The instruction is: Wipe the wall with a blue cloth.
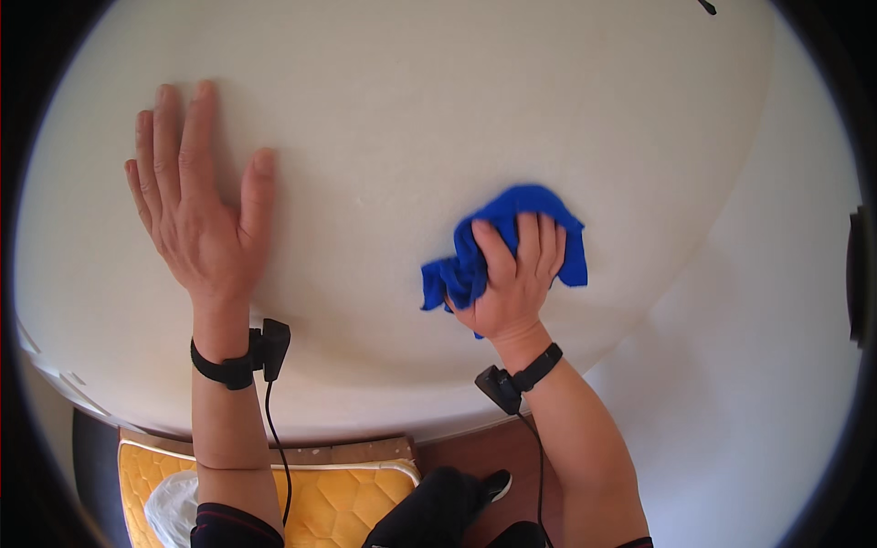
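A bunched blue cloth lies against an off-white wall, with its loose edges spread around my fingers. My right hand grips the cloth from behind and presses it to the surface. To the left, my left hand rests palm-down on the same wall, holding nothing, its thumb out to the side. Each wrist carries a black strap with a small boxy device, the left device and the right device, both trailing cables.
A yellow quilted mattress with a white plastic bag lies below, by the wall's foot. My shoe is on the reddish-brown floor. Another wall meets this one at right. A dark object shows at the right rim.
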Available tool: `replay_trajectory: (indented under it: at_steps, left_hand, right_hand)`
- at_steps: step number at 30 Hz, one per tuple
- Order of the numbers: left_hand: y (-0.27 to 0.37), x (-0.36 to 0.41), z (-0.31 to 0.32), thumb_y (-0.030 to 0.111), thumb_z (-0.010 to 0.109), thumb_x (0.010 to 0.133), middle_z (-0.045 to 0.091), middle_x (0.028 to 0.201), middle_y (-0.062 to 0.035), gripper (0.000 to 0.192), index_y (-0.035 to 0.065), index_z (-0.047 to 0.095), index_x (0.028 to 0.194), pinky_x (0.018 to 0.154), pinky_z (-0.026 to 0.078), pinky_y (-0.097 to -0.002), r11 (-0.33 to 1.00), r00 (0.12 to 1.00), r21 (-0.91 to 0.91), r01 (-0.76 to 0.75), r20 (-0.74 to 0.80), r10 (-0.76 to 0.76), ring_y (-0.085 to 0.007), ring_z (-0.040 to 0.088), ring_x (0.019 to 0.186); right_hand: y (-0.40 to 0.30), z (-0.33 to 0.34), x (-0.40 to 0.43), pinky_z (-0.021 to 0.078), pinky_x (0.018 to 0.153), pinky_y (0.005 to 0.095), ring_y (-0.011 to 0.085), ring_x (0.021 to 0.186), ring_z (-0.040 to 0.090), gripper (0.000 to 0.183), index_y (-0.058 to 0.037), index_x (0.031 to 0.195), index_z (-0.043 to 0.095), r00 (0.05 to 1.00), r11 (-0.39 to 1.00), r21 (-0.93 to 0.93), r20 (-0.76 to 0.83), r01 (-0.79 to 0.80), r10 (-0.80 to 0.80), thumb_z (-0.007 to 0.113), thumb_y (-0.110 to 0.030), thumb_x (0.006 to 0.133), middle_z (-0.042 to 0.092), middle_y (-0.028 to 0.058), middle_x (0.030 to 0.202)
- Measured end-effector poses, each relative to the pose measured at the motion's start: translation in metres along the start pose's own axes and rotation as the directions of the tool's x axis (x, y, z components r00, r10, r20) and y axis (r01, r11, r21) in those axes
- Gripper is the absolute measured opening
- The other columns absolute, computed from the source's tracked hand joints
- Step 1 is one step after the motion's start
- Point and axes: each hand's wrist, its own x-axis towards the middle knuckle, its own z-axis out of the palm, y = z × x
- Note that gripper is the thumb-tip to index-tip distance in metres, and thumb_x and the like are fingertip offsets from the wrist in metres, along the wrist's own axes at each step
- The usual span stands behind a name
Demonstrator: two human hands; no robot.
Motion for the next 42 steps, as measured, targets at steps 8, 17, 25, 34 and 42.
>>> replay_trajectory:
  at_steps: [8,17,25,34,42]
  left_hand:
    - [-0.007,-0.001,-0.006,0.050,0.067,0.102,0.048,0.170,-0.0161,0.069,0.0183,0.055,0.163,0.127,0.029,-0.0625,1.000,0.999,-0.015,-0.001,0.032,0.001,-0.0415,0.042,0.158]
    - [-0.022,0.004,-0.034,0.048,0.065,0.104,0.048,0.170,-0.0155,0.067,0.0151,0.056,0.161,0.130,0.024,-0.0585,0.995,0.990,-0.036,0.088,0.112,-0.084,-0.0380,0.039,0.161]
    - [-0.025,0.003,-0.038,0.045,0.066,0.102,0.047,0.171,-0.0142,0.067,0.0162,0.056,0.161,0.133,0.020,-0.0542,0.990,0.984,-0.061,0.124,0.140,-0.114,-0.0355,0.037,0.162]
    - [-0.022,0.009,-0.041,0.045,0.067,0.101,0.046,0.172,-0.0126,0.068,0.0180,0.055,0.162,0.133,0.020,-0.0546,0.991,0.983,-0.066,0.114,0.151,-0.103,-0.0342,0.036,0.163]
    - [-0.013,0.007,-0.036,0.044,0.067,0.104,0.043,0.174,-0.0103,0.067,0.0201,0.052,0.165,0.134,0.019,-0.0542,0.993,0.982,-0.046,0.106,0.165,-0.097,-0.0323,0.034,0.164]
  right_hand:
    - [0.034,-0.003,-0.123,0.0327,0.113,0.0683,0.0484,0.132,0.047,0.063,-0.0155,0.139,0.059,0.999,0.998,0.066,0.048,0.014,-0.017,0.075,-0.052,0.090,0.051,0.0249,0.144]
    - [0.012,-0.006,0.043,0.0250,0.127,0.0584,0.0537,0.153,0.036,0.058,0.0054,0.154,0.049,0.929,0.949,0.098,-0.196,-0.299,0.313,0.068,-0.015,0.103,0.038,0.0364,0.165]
    - [-0.071,0.015,0.251,0.0388,0.119,0.0589,0.0472,0.142,0.052,0.063,-0.0160,0.145,0.064,0.918,0.955,0.052,-0.294,0.292,-0.264,0.082,-0.035,0.087,0.058,0.0200,0.154]
    - [-0.078,0.012,0.241,0.0381,0.119,0.0553,0.0441,0.142,0.052,0.063,-0.0168,0.147,0.063,0.932,0.961,0.021,-0.252,0.274,-0.261,0.078,-0.038,0.089,0.057,0.0223,0.156]
    - [-0.069,0.015,0.209,0.0350,0.120,0.0621,0.0441,0.146,0.048,0.072,-0.0230,0.147,0.061,0.947,0.976,0.073,-0.267,0.205,-0.179,0.081,-0.039,0.079,0.054,0.0185,0.157]
